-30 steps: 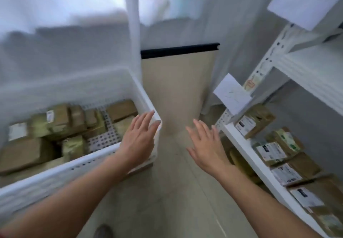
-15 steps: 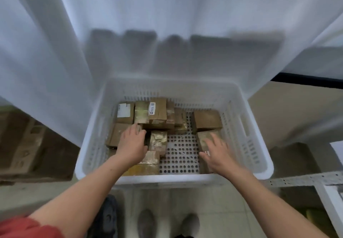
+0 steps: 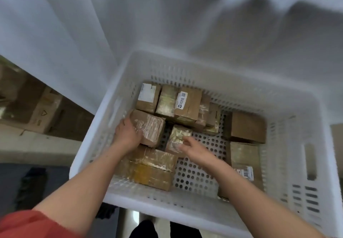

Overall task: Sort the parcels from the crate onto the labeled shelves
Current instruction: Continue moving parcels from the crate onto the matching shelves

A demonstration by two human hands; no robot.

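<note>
At the bottom edge, a red sleeve [image 3: 27, 223] shows on the left arm. Just beyond, the near rim of the white perforated crate [image 3: 167, 206] crosses under both forearms. Inside it, nearest on the left, lies a yellow-taped parcel [image 3: 148, 174] with a flatter one on top. At the near right, a long parcel [image 3: 245, 156] carries a barcode label [image 3: 246, 172], its print too blurred to read.

Further in, the left hand [image 3: 128, 135] grips the left end of a taped parcel [image 3: 150, 128], fingers curled round its edge. The right hand [image 3: 194, 148] reaches towards a small parcel [image 3: 176, 139] beside it. Its fingers are loosely spread and blurred, seemingly just at the wrapping, though contact cannot be told.

A plain brown box [image 3: 246, 128] sits at the right wall. Along the far wall stand more parcels, one with a white label [image 3: 147, 92] and one with a QR label [image 3: 182, 100]. No text on either is legible.

Behind the crate hangs a white curtain [image 3: 74, 33]. Left of it are cartons [image 3: 37, 111], one marked with a triangle.
</note>
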